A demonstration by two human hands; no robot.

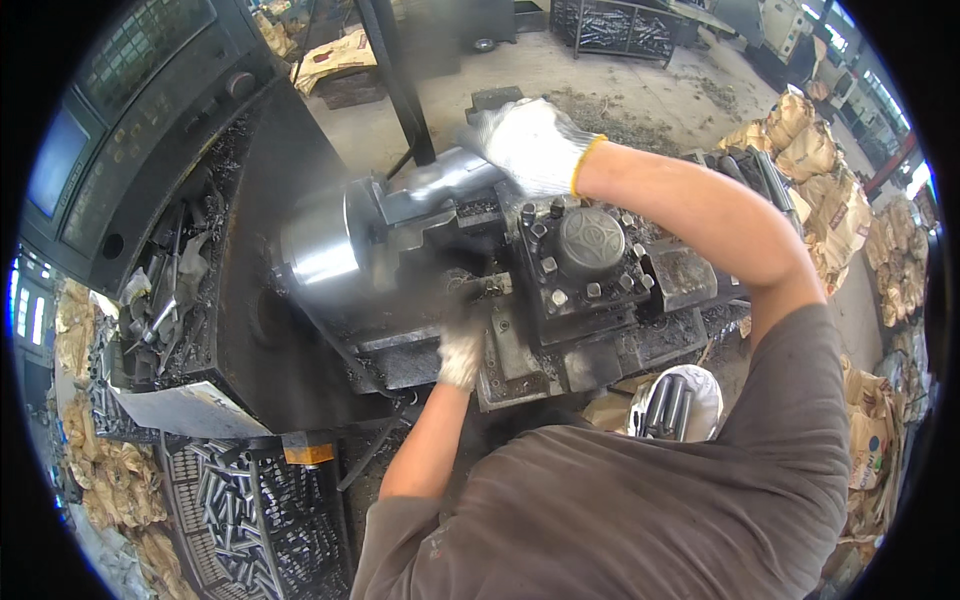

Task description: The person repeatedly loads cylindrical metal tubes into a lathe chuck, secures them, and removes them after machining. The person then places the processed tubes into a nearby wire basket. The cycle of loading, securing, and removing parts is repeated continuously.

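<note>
I stand at a lathe, both hands in white knit gloves. My right hand (532, 148) is closed at the far end of a shiny metal cylinder (445, 180), which is slightly smeared. Its fingertips are mostly out of sight. To the left is the lathe's bright round chuck (322, 240). My left hand (461, 352) reaches low beside the carriage (515, 355); its fingers blur into the dark, so what they touch cannot be made out. Between my arms sits the square tool post (590, 245), with a round cap and several bolts.
Metal chips and rags lie on the headstock (260, 250). Lower left stands a black crate (190, 520) of short metal rods. A white round container (710, 400) with dark rods is near my body. Brown sacks (830, 190) are piled at the right. A dark post (400, 80) rises behind the lathe.
</note>
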